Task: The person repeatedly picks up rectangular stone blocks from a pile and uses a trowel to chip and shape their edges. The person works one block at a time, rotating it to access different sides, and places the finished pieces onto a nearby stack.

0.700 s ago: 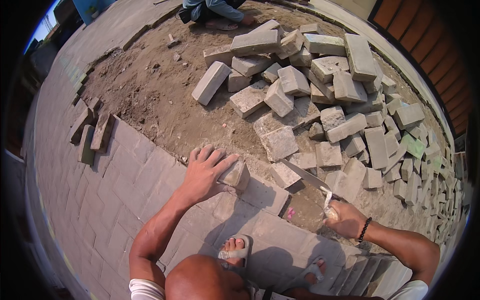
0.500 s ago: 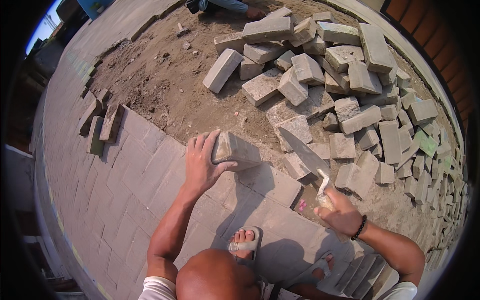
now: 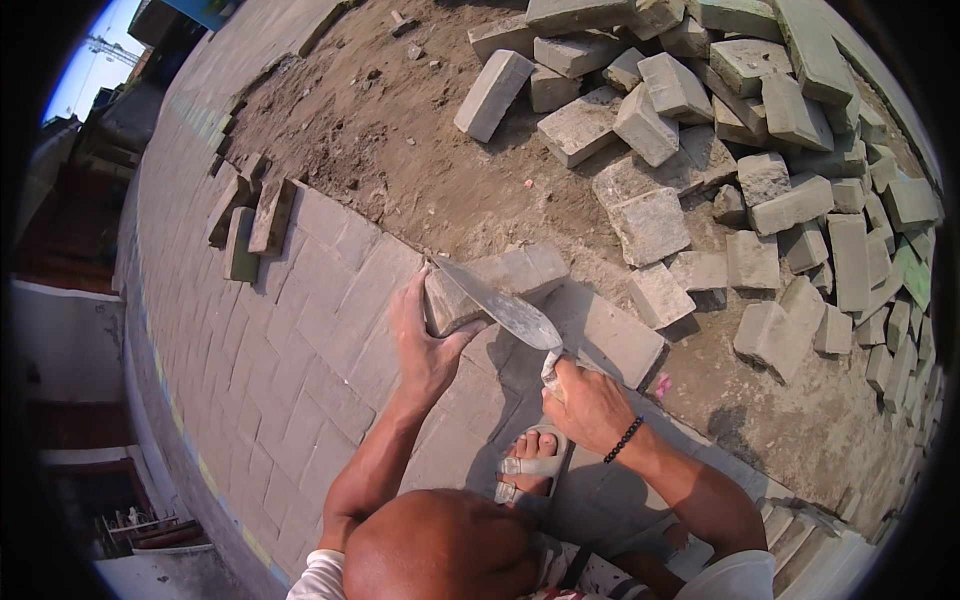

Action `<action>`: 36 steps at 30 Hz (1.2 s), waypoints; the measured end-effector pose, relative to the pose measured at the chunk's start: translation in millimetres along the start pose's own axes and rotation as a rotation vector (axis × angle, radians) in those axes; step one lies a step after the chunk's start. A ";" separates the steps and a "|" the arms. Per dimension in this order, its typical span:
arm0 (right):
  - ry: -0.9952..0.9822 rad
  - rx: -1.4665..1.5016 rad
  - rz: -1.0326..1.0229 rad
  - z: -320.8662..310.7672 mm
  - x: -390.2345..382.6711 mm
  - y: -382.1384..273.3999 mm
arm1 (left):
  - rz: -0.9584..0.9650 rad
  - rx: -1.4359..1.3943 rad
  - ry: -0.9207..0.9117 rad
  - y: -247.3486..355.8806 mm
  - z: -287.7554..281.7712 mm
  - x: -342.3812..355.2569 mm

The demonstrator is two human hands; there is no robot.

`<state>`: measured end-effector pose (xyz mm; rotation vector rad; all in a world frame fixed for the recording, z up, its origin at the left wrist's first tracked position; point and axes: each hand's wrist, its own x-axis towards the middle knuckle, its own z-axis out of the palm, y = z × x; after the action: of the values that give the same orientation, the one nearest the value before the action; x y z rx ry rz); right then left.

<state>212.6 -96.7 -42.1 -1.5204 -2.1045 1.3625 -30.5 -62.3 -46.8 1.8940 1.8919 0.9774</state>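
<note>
My left hand point(image 3: 425, 335) is closed around the near end of a grey paving brick point(image 3: 524, 266), which sits at the edge of the laid paving, thumb on one side and fingers on the other. In my right hand point(image 3: 592, 402) is a trowel point(image 3: 518, 318), gripped by its pale handle. Its pointed metal blade lies across the brick, the tip close to the fingers of my left hand. The blade hides the middle of the brick, and I cannot tell whether it touches.
Laid grey pavers point(image 3: 330, 310) spread to the left and underfoot. Bare soil point(image 3: 370, 130) borders them at the far side. A large heap of loose bricks point(image 3: 675, 90) rises at the right. Several bricks point(image 3: 270, 218) stand at the left. My sandalled foot point(image 3: 532, 462) is close by.
My right hand has swung the trowel leftward from beside the loose bricks onto the held brick. My left hand still grips the brick. The view has shifted, and a person's arm at the top is gone from sight.
</note>
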 end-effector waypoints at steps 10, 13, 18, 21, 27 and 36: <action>-0.059 0.108 0.023 -51.3 -22.8 -41.6 | 0.033 0.053 0.016 1.7 -2.2 0.9; -0.122 0.117 -0.037 -37.6 -21.8 -42.7 | -0.112 -0.032 -0.039 9.1 0.8 2.0; -0.102 0.002 -0.037 -40.5 -5.6 -25.8 | -0.064 0.015 -0.016 5.7 0.8 1.1; -0.103 -0.021 -0.087 -43.6 0.3 -22.0 | -0.102 -0.185 0.007 2.1 0.7 -0.3; -0.033 -0.144 -0.121 -16.9 -8.5 -16.2 | -0.210 -0.166 -0.069 4.1 -8.7 -9.4; 0.136 -0.187 0.225 -37.4 23.9 87.6 | -0.308 -0.181 -0.118 2.3 -20.2 -16.2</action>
<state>281.4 -52.5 -96.5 -1.9165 -2.0774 1.1147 -40.2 -83.2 -34.8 1.4718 1.8830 0.8843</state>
